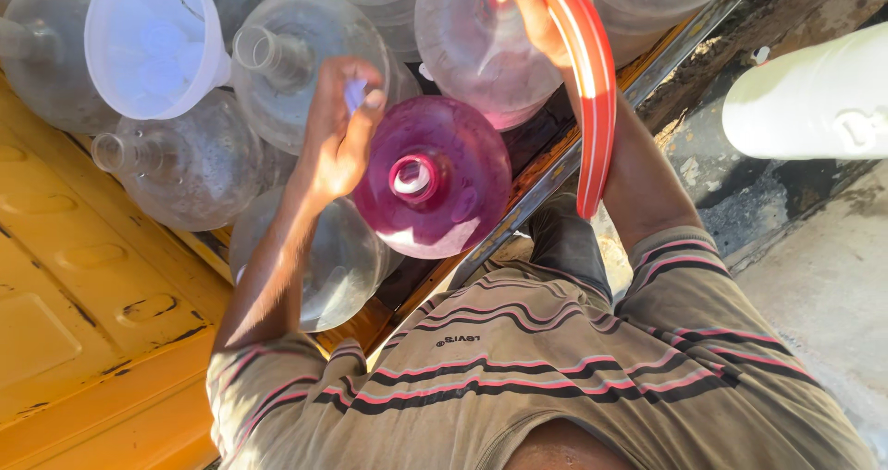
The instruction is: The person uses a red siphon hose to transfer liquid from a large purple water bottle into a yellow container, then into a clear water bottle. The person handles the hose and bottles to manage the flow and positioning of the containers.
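Note:
A large round bottle point(458, 206) filled with red-purple liquid stands among clear bottles, its neck open and facing up. My left hand point(338, 128) hovers just left of that neck and pinches a small pale cap point(356, 93) between its fingertips. My right hand point(529, 7) is raised over a clear bottle point(472, 54) at the top and grips a red hose point(592, 100), which curves down along my right forearm. My striped shirt fills the bottom of the view.
Several empty clear bottles point(185, 169) lie packed together to the left and top. A white funnel point(153, 44) rests on them at top left. A yellow panel point(83, 322) lies left, a metal rail point(546, 179) runs diagonally, and a white container point(814, 100) stands right.

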